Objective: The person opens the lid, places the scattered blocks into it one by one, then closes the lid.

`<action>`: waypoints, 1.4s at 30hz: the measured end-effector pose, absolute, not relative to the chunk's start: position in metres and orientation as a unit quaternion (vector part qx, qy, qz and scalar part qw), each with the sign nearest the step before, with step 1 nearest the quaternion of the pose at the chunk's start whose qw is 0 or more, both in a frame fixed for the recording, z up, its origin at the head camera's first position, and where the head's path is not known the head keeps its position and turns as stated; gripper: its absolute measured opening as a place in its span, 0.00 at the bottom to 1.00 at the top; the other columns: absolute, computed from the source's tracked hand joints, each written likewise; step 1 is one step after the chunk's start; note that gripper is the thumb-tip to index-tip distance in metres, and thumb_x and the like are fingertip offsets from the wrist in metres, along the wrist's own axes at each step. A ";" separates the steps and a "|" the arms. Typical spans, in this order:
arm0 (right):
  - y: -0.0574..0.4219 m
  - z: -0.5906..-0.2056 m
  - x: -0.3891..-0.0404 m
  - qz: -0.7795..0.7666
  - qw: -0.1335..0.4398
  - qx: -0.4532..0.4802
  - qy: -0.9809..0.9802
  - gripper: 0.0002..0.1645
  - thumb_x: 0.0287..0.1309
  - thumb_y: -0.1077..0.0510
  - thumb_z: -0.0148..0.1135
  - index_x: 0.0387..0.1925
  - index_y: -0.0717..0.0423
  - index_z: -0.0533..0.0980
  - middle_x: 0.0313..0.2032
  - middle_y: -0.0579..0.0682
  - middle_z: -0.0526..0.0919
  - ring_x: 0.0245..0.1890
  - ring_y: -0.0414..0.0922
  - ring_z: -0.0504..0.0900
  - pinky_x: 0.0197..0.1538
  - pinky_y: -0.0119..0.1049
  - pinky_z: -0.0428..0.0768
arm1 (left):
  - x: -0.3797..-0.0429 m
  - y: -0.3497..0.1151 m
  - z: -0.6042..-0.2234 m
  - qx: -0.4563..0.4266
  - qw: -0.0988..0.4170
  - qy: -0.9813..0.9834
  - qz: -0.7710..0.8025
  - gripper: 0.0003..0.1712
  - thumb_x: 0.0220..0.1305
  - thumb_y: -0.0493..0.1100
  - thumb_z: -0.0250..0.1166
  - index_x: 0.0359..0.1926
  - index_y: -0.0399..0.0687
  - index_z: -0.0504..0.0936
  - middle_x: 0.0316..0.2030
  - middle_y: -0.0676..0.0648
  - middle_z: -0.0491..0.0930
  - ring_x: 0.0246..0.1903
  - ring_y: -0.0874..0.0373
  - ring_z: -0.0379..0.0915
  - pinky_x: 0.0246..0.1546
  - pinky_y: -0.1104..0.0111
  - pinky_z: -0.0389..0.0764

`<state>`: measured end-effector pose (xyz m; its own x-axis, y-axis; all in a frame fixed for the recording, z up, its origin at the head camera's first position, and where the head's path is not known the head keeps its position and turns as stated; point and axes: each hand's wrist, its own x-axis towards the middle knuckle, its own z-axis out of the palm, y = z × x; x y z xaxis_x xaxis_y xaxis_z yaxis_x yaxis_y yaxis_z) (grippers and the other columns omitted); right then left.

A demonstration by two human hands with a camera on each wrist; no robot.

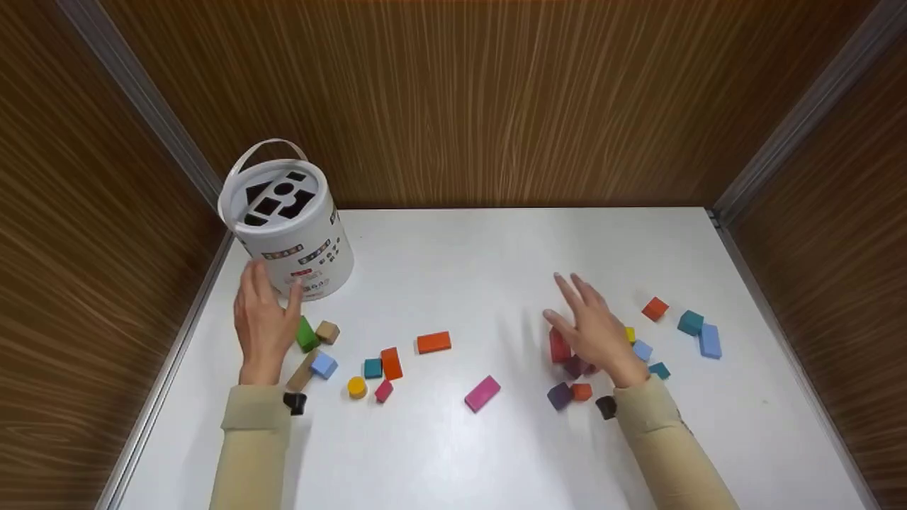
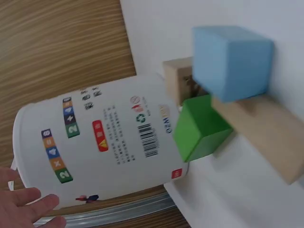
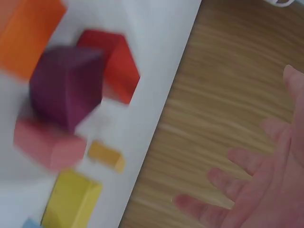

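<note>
My left hand point(image 1: 263, 322), fingers extended and thumb apart, is in front of a white bucket point(image 1: 333, 262) whose lid has shaped holes. Just right of that hand lie a green block point(image 1: 306, 334), a small wooden cube point(image 1: 327, 331), a long wooden block point(image 1: 301, 373) and a light blue block point(image 2: 232, 61) resting on it. My right hand point(image 1: 596, 333) is spread over a cluster of blocks and holds nothing. Around and partly beneath it are a red block point(image 1: 559, 346), a purple block point(image 3: 66, 85), a pink block point(image 3: 50, 145) and a yellow block point(image 3: 71, 199).
Mid-table lie two orange blocks point(image 1: 434, 343), a magenta block point(image 1: 482, 394), a yellow cylinder point(image 1: 357, 387) and a teal cube point(image 1: 373, 368). Farther right are a red-orange cube point(image 1: 655, 309), a teal block point(image 1: 691, 323) and a blue block point(image 1: 710, 341). Wood-grain panels point(image 1: 496, 106) border the white table point(image 1: 439, 269).
</note>
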<state>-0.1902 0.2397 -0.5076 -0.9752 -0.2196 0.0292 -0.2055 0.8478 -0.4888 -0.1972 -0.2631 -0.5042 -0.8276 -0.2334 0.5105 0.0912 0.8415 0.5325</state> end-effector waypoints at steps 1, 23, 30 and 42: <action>0.236 -0.508 -0.190 -0.257 0.016 -0.116 0.959 0.45 0.67 0.31 0.49 0.78 0.40 0.48 0.76 0.58 0.47 0.73 0.61 0.48 0.62 0.69 0.62 | -0.201 -0.266 -0.500 0.044 0.302 -0.907 -0.289 0.41 0.68 0.53 0.62 0.71 0.34 0.59 0.67 0.32 0.60 0.64 0.35 0.60 0.65 0.45 0.61; 0.155 -0.531 -0.188 -0.356 0.102 -0.167 0.914 0.44 0.65 0.29 0.49 0.77 0.34 0.50 0.75 0.52 0.52 0.73 0.55 0.51 0.67 0.62 0.60 | -0.286 -0.297 -0.430 0.151 0.301 -0.836 -0.433 0.37 0.72 0.50 0.54 0.74 0.36 0.54 0.68 0.36 0.61 0.68 0.50 0.56 0.68 0.72 0.54; 0.149 -0.535 -0.187 -0.360 0.114 -0.164 0.911 0.44 0.65 0.30 0.50 0.77 0.33 0.49 0.75 0.49 0.51 0.73 0.54 0.51 0.67 0.63 0.59 | -0.301 -0.296 -0.422 0.157 0.301 -0.827 -0.447 0.32 0.73 0.43 0.54 0.72 0.37 0.58 0.65 0.37 0.65 0.64 0.50 0.62 0.64 0.71 0.61; 0.141 -0.538 -0.190 -0.376 0.119 -0.181 0.901 0.44 0.67 0.31 0.49 0.77 0.38 0.50 0.75 0.54 0.53 0.73 0.56 0.51 0.69 0.62 0.55 | -0.309 -0.288 -0.417 0.200 0.298 -0.804 -0.475 0.19 0.74 0.45 0.52 0.55 0.34 0.71 0.39 0.49 0.67 0.43 0.56 0.65 0.43 0.71 0.67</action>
